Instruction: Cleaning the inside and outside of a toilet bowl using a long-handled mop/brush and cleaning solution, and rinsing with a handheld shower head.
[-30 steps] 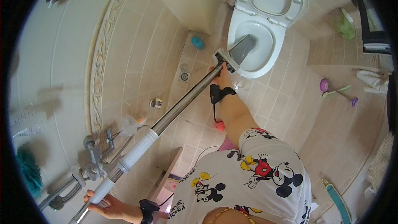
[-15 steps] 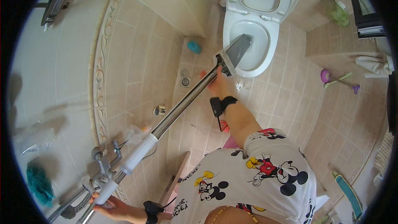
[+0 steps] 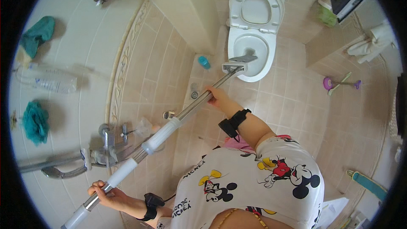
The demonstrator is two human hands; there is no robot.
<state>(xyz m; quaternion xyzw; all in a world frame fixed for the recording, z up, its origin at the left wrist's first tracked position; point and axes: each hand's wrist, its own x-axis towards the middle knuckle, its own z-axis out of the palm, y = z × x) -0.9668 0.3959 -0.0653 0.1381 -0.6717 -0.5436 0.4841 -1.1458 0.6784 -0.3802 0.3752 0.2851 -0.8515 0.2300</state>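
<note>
A long mop (image 3: 190,110) with a silver pole and white sleeves slants across the view. Its grey pad (image 3: 244,58) reaches into the bowl of the white toilet (image 3: 271,65), and the white mop head lies over the bowl's left front rim. My right hand (image 3: 218,97) is closed round the pole a short way behind the head. Far down the pole, at the lower left, my left hand (image 3: 106,194) grips the metal part between two white sleeves. The pad's underside is hidden.
Shower taps (image 3: 108,146) and a rail project from the left wall, close to the pole. A blue object (image 3: 204,62) lies on the floor near a drain (image 3: 194,95). The toilet's lid and seat are raised. A purple-ended tool (image 3: 328,83) is at the right.
My right hand has moved back from the mop head onto the pole. The pad has turned and now lies more crosswise in the bowl. The view has shifted, and my left hand still holds the pole.
</note>
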